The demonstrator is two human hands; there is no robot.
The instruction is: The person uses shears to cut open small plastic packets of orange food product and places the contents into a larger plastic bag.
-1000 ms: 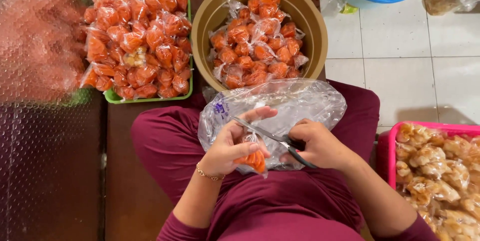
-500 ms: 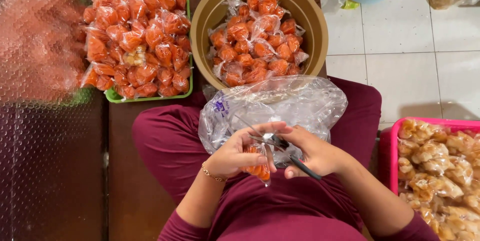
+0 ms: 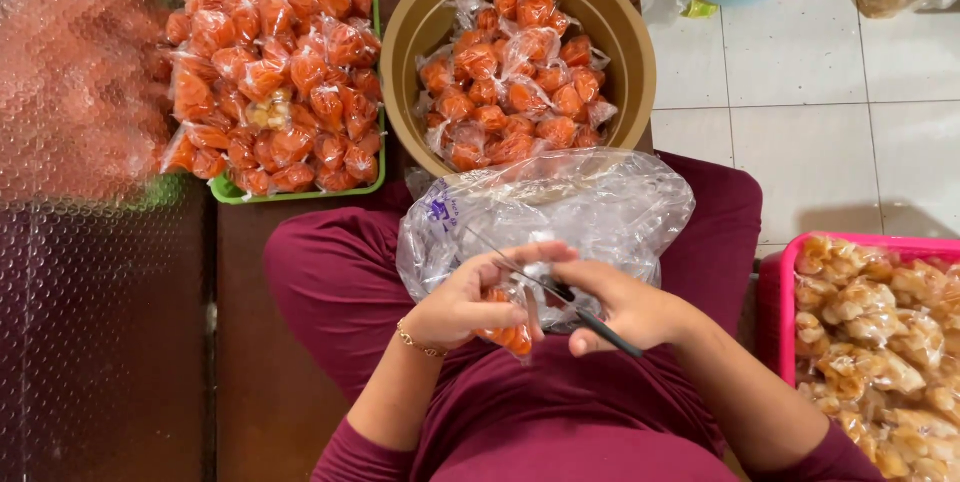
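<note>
Seated packer, lap work, small orange snack packet (image 3: 512,334).
Left hand (image 3: 462,304) pinches the packet just above the lap; right hand (image 3: 622,304) has fingers closed round black scissors (image 3: 560,292). Clear plastic bag (image 3: 560,210) on knees, tan basin (image 3: 420,32) beyond.

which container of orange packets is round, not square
The tan round basin, just ahead of the person's lap. The green tray to its left is flat and straight-edged, also heaped with orange packets.

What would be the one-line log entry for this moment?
left hand: holds orange snack packet | right hand: holds scissors | lap: clear plastic bag
</note>
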